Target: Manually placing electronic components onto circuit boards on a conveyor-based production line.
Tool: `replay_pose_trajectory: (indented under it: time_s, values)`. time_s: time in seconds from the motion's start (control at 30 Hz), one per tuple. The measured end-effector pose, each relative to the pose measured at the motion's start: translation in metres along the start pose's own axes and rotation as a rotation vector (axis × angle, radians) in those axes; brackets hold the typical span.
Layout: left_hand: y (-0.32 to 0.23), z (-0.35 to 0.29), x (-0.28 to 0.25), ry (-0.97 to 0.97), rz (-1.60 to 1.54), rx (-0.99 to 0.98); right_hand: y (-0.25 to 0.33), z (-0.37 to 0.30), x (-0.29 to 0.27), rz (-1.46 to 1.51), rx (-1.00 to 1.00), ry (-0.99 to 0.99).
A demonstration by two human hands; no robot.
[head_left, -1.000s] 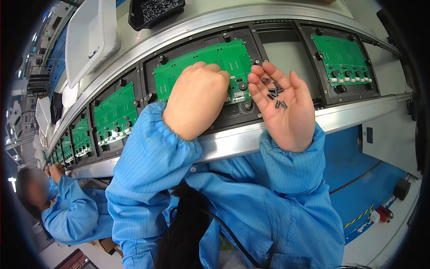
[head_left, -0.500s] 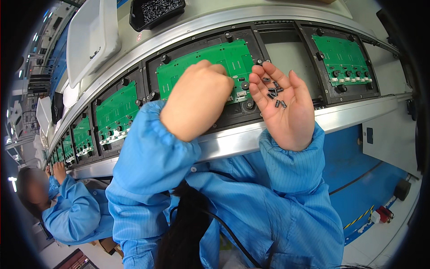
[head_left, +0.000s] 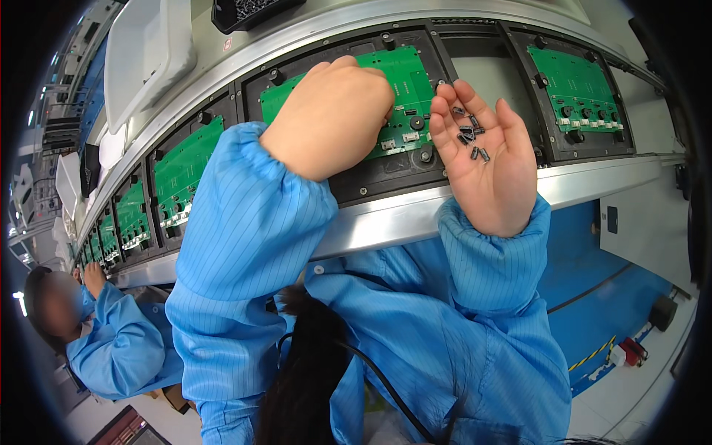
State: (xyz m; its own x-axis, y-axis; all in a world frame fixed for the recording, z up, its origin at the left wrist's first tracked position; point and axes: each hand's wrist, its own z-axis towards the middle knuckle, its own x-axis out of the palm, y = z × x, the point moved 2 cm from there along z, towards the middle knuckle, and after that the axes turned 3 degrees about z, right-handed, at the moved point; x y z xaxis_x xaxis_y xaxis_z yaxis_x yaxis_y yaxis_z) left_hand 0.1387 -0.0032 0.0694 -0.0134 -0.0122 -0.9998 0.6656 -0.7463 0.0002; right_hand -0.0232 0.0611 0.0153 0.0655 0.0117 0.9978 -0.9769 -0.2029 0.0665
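A curled left hand (head_left: 330, 119) over a green circuit board (head_left: 406, 80), a cupped right hand (head_left: 495, 167) apart beside it.
In the head view, I see small black parts (head_left: 466, 137) lying on the right palm and fingers; the left fingertips are hidden, so I can't tell whether they grip anything. The board sits in a black frame (head_left: 386, 184) behind a metal rail (head_left: 393, 216).
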Motion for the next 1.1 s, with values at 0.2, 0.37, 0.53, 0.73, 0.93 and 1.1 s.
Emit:
replay_pose_trajectory:
  time_s: [0.2, 0.37, 0.53, 0.73, 0.93, 1.1]
  values:
    - [0.003, 0.007, -0.004, 0.199, -0.127, -0.179, -0.002, 0.001, -0.001, 0.055, 0.028, 0.065]
    - [0.014, -0.007, -0.008, 0.038, -0.277, -0.27, 0.011, -0.004, -0.006, 0.075, -0.01, 0.081]
    - [0.007, -0.02, -0.031, -0.221, -0.369, -0.166, 0.008, -0.015, 0.008, 0.063, -0.037, 0.026]
    - [-0.031, -0.016, -0.032, -0.516, -0.497, 0.11, -0.01, -0.018, 0.005, 0.099, 0.033, 0.009]
    - [-0.035, -0.022, -0.028, -0.407, -0.27, 0.09, -0.024, -0.021, 0.008, 0.113, 0.057, -0.022]
    - [-0.025, -0.033, -0.03, -0.416, -0.214, 0.077, -0.03, -0.019, 0.009, 0.11, 0.125, -0.003]
